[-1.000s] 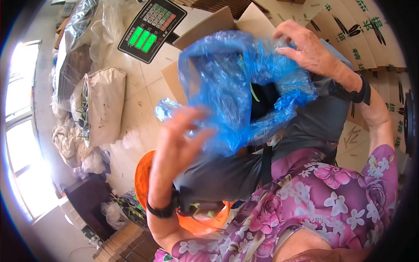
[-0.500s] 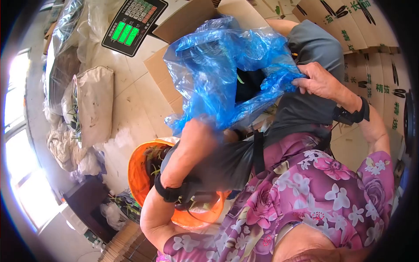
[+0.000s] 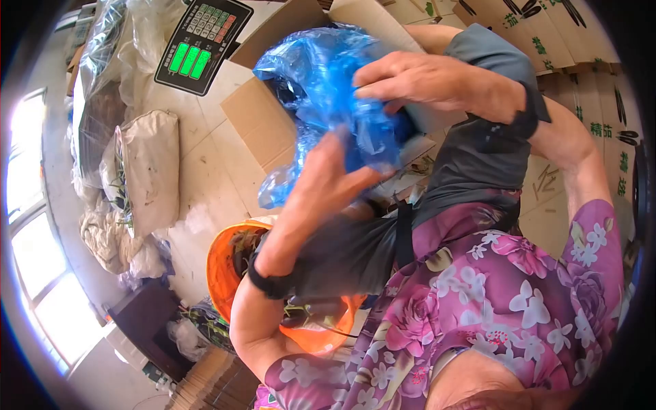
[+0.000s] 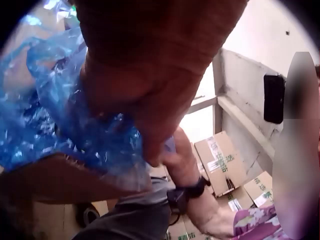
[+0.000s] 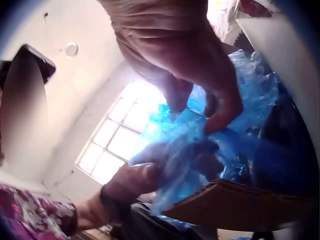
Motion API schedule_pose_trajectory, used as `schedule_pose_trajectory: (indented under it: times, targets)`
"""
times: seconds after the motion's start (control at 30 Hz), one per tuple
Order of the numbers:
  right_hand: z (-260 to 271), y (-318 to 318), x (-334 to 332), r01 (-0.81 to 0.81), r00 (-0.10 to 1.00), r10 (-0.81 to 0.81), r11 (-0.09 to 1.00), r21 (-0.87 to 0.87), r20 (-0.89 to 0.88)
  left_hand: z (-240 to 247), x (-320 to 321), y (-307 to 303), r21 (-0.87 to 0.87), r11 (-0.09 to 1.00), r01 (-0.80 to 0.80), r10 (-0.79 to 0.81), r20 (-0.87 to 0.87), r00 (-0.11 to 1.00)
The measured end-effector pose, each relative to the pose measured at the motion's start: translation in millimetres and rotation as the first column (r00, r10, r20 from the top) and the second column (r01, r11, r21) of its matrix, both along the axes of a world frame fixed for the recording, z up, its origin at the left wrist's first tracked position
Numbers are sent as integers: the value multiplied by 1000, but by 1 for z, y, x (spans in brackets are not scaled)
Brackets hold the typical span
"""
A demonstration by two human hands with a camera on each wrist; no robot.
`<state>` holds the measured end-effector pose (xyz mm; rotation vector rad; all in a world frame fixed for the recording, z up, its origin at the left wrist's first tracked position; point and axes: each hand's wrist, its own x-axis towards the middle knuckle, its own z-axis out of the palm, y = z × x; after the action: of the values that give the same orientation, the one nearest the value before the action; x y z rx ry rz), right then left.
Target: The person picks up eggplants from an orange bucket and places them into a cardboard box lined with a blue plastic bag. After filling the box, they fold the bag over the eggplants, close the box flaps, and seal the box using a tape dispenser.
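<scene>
A crumpled blue plastic bag [image 3: 311, 75] lines the open cardboard box [image 3: 256, 123], its top gathered between both hands. From the right, my right hand [image 3: 437, 85] pinches the film at the top with bent fingers; in the right wrist view the fingers of this hand [image 5: 175, 60] press into the plastic [image 5: 250, 85]. My left hand [image 3: 318, 184] holds the near side of the bag, thumb spread, its fingertips blurred against the film. In the left wrist view the hand [image 4: 145, 70] is dark and covers part of the bag [image 4: 65, 110]. The bag's contents are mostly hidden.
A scale display [image 3: 203, 41] with lit green digits stands beyond the box. An orange bucket [image 3: 222, 273] holding plant matter is by the left forearm. A beige sack [image 3: 152, 171] lies farther left, and printed cardboard [image 3: 588, 102] is at the right.
My right hand has moved from the bag's right edge in toward its middle, and my left hand has shifted up and right. The bag's dark opening has been drawn together and is largely covered.
</scene>
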<state>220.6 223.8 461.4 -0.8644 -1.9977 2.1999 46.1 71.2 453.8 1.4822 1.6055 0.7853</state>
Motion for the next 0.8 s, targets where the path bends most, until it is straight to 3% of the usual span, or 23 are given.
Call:
schedule_pose_trajectory:
  times: [0.07,0.1,0.13,0.17,0.2,0.23,0.3,0.33,0.43,0.47,0.5,0.53,0.57,0.6,0.67,0.7,0.73,0.8]
  targets:
    - [-5,-4,-26,-162,986,165,976,-148,3,-14,4,1,-184,981,66,-66,7,998]
    - [-4,-3,-29,-165,986,168,975,-151,3,-20,0,1,-186,980,63,-63,8,998]
    - [-3,0,-32,-225,972,235,931,289,0,-25,-5,2,-220,975,26,-9,77,997]
    - [-3,3,-33,-237,955,297,703,671,26,-27,-10,2,-257,966,-9,48,145,988]
    - [-21,12,-36,-8,935,330,379,925,-127,-27,-13,4,-213,975,-67,140,353,925]
    - [-38,16,-34,-11,933,336,378,926,-126,-23,-16,5,-212,975,-72,145,354,924]
    - [-43,16,-39,-184,902,415,619,763,-119,-8,-23,7,-309,949,-70,186,365,912]
    - [-47,12,-45,-405,867,497,674,617,26,-4,-26,10,-292,956,-30,118,288,950]
    - [-74,-2,-57,-435,839,543,704,562,-31,19,-40,14,-298,953,-56,106,155,982]
    - [-82,4,-62,-413,893,449,822,392,-2,23,-48,11,-286,947,-149,196,145,970]
    - [-77,6,-67,-358,933,357,909,214,48,25,-64,7,-290,941,-176,192,27,981]
    - [-71,2,-63,-96,992,98,995,-25,76,22,-76,-2,-220,963,-158,151,-46,987]
    - [-56,-2,-60,191,974,-152,950,-245,167,16,-82,-12,-149,980,-132,114,-119,986]
    - [-86,3,-65,385,908,-327,898,-213,262,11,-81,-20,-150,979,-135,118,-119,986]
    - [-97,6,-67,409,907,-352,868,-282,232,0,-72,-37,-235,962,141,-215,-325,921]
    - [-106,8,-67,434,900,-383,829,-353,207,-14,-67,-47,-255,947,194,-302,-509,806]
    - [-146,15,-70,419,898,-369,886,-202,241,-19,-59,-50,-197,957,214,-286,-504,815]
    - [-148,11,-62,335,934,-305,930,-151,187,-26,-51,-49,-138,963,230,-268,-501,823]
